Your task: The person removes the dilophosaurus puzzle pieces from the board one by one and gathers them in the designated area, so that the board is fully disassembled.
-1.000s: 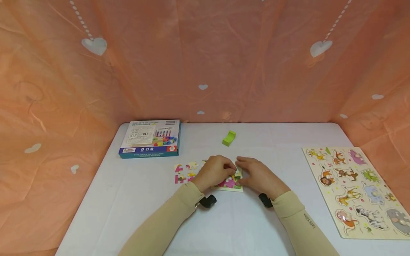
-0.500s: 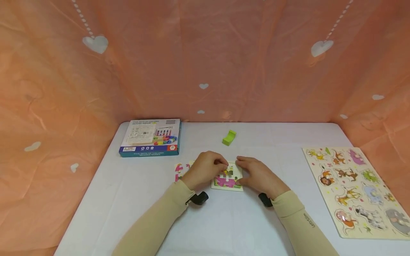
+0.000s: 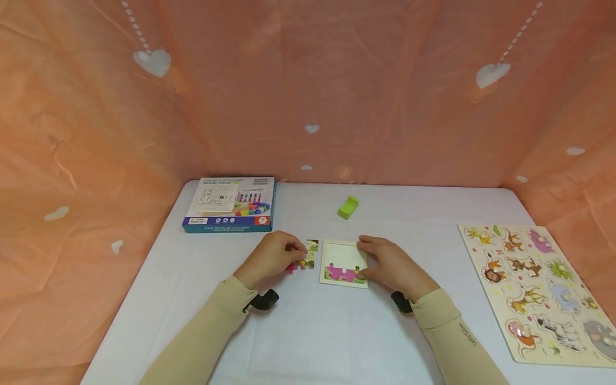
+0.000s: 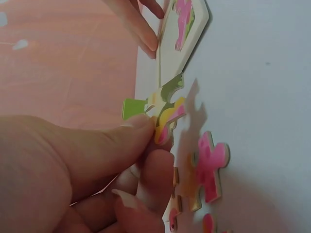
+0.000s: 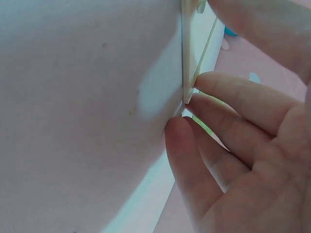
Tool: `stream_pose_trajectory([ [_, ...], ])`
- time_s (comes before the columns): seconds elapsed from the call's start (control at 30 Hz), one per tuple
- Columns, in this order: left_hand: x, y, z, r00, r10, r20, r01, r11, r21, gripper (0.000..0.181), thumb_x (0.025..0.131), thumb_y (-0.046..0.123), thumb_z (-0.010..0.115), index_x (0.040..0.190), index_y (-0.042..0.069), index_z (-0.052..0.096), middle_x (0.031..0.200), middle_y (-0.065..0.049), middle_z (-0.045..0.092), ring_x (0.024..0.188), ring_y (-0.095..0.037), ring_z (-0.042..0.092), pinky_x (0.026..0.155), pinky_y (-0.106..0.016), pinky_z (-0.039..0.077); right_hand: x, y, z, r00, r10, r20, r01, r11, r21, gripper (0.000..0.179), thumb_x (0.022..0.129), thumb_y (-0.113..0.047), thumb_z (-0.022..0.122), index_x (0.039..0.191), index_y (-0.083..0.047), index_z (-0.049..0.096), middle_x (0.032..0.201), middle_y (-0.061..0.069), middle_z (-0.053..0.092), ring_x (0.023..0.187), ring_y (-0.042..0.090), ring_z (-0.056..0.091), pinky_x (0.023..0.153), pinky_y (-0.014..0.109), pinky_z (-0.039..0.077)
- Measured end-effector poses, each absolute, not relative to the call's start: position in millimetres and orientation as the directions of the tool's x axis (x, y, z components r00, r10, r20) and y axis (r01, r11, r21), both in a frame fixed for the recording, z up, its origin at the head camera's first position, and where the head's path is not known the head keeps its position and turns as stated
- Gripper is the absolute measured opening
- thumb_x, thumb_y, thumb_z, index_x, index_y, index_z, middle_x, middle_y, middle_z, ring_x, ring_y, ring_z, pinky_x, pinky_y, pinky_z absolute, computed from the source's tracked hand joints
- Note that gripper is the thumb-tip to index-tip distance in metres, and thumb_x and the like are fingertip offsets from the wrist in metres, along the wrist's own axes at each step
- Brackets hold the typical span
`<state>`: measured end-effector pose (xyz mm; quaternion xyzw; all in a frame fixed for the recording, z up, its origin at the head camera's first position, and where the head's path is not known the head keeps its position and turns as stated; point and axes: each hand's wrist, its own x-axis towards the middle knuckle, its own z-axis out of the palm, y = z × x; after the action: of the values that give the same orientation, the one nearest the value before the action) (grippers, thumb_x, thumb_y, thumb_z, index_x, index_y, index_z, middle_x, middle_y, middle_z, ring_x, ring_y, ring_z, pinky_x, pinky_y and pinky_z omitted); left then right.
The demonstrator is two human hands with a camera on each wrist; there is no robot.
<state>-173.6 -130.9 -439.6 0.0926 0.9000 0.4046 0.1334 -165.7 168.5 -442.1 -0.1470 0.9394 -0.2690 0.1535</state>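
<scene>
My left hand (image 3: 276, 256) pinches a jigsaw puzzle piece (image 4: 167, 104), cream, green, yellow and pink, between thumb and forefinger; whether it is one piece or joined ones is unclear. Below it, loose pieces (image 4: 210, 165) lie on the white table, partly hidden by that hand in the head view. To the right sits a small square puzzle tray (image 3: 340, 251) with pink and green pieces (image 3: 343, 274) along its near side and a bare pale base behind them. My right hand (image 3: 392, 266) rests at the tray's right edge, thumb near the lower corner, outstretched fingers touching the rim.
A boxed bead set (image 3: 230, 205) lies at the back left. Behind the tray is a curved green block (image 3: 348, 207). A large wooden animal board (image 3: 539, 291) occupies the right side. An orange heart-patterned cloth (image 3: 337, 96) hangs around the table.
My left hand has moved left from over the tray, taking a green and yellow piece out of it. More of the tray's base now shows. The right hand has stayed at the tray's edge.
</scene>
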Motion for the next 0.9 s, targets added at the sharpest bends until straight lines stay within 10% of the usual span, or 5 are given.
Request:
stream_pose_trajectory([
  [0.9,-171.5,-122.6,-442.4,-0.953,0.271,-0.134,0.099,0.698,0.709,0.005,0.099,0.019,0.080,0.101,0.015,0.082,0.088,0.004,0.074,0.082,-0.014,0.061,0.075,-0.029,0.053,-165.9,169.9,-442.4,-0.903,-0.382,-0.194,-0.224,0.807,-0.546,0.074,0.092,-0.024,0.088,0.155,-0.004,0.056,0.170,0.013,0.046,0.158,0.043,0.040,0.126,0.060,0.037],
])
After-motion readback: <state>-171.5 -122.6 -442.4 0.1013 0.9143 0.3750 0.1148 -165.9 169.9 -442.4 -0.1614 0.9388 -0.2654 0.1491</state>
